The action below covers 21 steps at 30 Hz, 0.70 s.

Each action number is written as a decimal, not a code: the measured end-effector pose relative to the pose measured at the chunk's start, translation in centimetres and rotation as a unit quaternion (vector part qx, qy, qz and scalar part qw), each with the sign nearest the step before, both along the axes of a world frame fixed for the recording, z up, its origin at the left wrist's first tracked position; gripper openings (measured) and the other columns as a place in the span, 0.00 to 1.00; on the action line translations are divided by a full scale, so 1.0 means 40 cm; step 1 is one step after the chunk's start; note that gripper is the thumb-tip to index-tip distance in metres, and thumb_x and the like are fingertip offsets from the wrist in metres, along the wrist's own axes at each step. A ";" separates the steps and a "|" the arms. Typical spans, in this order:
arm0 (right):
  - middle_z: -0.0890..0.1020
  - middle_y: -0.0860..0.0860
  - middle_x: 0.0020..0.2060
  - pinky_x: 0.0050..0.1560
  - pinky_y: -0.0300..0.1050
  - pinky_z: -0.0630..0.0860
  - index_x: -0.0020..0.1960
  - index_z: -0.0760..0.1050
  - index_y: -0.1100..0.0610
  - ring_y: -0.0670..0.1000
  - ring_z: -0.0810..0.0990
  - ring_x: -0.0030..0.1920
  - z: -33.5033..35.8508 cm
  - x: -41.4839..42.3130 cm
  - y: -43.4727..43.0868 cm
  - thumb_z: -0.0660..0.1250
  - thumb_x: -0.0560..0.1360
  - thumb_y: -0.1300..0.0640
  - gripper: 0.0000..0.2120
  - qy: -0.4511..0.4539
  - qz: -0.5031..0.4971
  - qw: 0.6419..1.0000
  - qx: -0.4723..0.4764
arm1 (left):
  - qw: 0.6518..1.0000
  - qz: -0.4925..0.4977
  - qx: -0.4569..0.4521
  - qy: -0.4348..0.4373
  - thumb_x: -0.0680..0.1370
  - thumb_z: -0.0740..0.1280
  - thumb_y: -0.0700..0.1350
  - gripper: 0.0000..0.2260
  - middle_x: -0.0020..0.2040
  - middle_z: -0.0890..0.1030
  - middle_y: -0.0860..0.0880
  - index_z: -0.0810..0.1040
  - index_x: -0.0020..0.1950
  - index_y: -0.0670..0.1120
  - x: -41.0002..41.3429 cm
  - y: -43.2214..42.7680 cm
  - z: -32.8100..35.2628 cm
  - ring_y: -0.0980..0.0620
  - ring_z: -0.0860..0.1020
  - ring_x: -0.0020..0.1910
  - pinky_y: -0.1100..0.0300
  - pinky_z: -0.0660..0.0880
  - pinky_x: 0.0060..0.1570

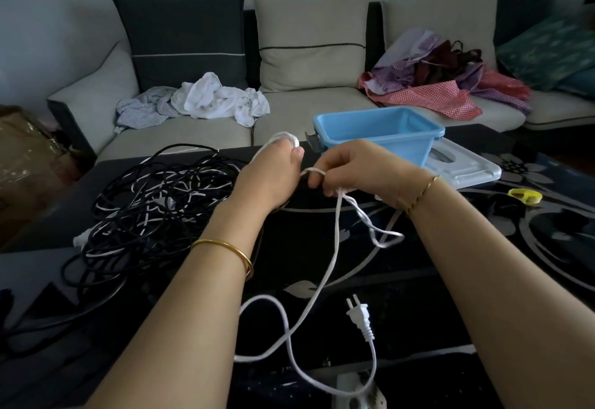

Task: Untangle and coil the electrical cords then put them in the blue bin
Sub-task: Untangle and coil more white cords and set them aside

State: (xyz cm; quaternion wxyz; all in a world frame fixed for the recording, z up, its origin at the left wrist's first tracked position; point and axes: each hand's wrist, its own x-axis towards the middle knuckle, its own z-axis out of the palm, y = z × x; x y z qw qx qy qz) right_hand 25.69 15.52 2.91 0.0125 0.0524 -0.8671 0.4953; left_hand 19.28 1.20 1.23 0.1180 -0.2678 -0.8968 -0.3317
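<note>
My left hand (273,173) grips a small coil of white cord (285,138) that loops over its fingers. My right hand (357,168) pinches the same white cord (335,234) just to the right. From there the cord hangs down in loose loops to its white plug (359,315) near the table's front. A big tangle of black and white cords (154,205) lies on the dark table at the left. The blue bin (380,133) stands open at the table's far side, beyond my hands.
The bin's pale lid (463,167) lies beside it on the patterned dark table (450,280). A yellow object (524,196) sits at the right. A white power strip (357,392) is at the front edge. Behind is a sofa with clothes (206,99) and bags (444,77).
</note>
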 end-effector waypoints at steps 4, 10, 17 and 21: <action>0.79 0.49 0.32 0.35 0.28 0.68 0.43 0.83 0.59 0.42 0.73 0.33 -0.015 -0.010 0.013 0.73 0.68 0.61 0.04 0.083 -0.089 0.991 0.055 | 0.989 -0.059 0.015 -0.134 0.81 0.54 0.53 0.17 0.30 0.75 0.45 0.69 0.37 0.46 0.034 0.001 0.023 0.45 0.76 0.29 0.57 0.74 0.35; 0.75 0.41 0.28 0.32 0.29 0.67 0.40 0.83 0.54 0.37 0.73 0.30 -0.024 -0.020 0.011 0.73 0.68 0.59 0.02 0.150 -0.132 0.968 0.151 | 0.981 -0.069 -0.105 -0.147 0.77 0.66 0.49 0.11 0.27 0.72 0.47 0.72 0.40 0.44 0.039 0.006 0.026 0.49 0.73 0.22 0.62 0.71 0.26; 0.77 0.51 0.27 0.28 0.31 0.73 0.44 0.81 0.61 0.41 0.72 0.21 -0.043 -0.024 0.042 0.67 0.73 0.68 0.05 0.151 -0.162 0.975 0.020 | 0.954 -0.027 -0.091 -0.285 0.81 0.57 0.54 0.18 0.24 0.69 0.50 0.75 0.45 0.40 0.037 -0.011 0.015 0.52 0.67 0.23 0.60 0.72 0.27; 0.75 0.47 0.28 0.27 0.26 0.67 0.46 0.81 0.60 0.38 0.72 0.23 -0.088 -0.050 0.063 0.66 0.74 0.66 0.06 0.163 -0.218 0.962 0.015 | 0.914 -0.050 0.035 -0.401 0.83 0.53 0.54 0.21 0.20 0.61 0.54 0.76 0.47 0.39 0.051 -0.016 0.049 0.57 0.62 0.19 0.67 0.66 0.23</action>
